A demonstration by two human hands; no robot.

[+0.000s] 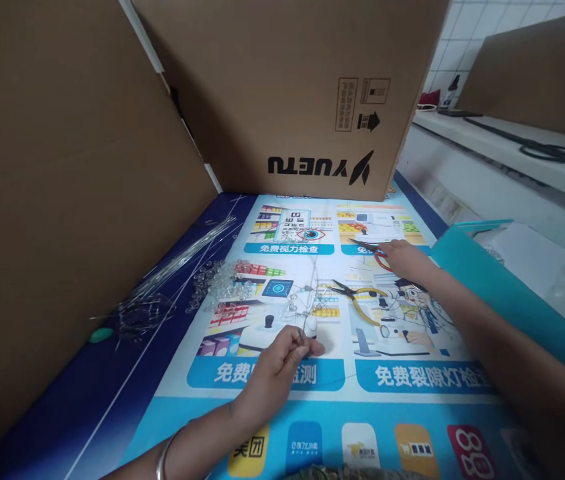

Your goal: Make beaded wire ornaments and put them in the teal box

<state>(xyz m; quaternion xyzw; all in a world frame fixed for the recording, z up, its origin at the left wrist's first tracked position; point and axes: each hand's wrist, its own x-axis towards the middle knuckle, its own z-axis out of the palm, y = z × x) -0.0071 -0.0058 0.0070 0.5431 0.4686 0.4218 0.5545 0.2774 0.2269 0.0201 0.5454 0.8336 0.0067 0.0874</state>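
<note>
Pinched in left hand [282,357], thumb to fingertips: spindly grey wire [305,320], clear beads [307,289] clustered loosely along it, over printed sheet [177,407]. Curled at red-handled tool [385,261]: right hand [406,259]; cannot tell whether gripping.

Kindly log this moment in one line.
left hand: pinching thin silvery wire; right hand: on red-handled dark tool; nearby: yellow-handled black pliers

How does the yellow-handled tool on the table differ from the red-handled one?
The yellow-handled pliers lie free of either hand, while the red-handled tool has the right hand on it. The pliers show both handles spread apart; the red-handled tool's handle is partly hidden. The pliers are nearer the wearer; the red-handled tool is farther. Both have dark, tapering tips pointing left in the picture.
</note>
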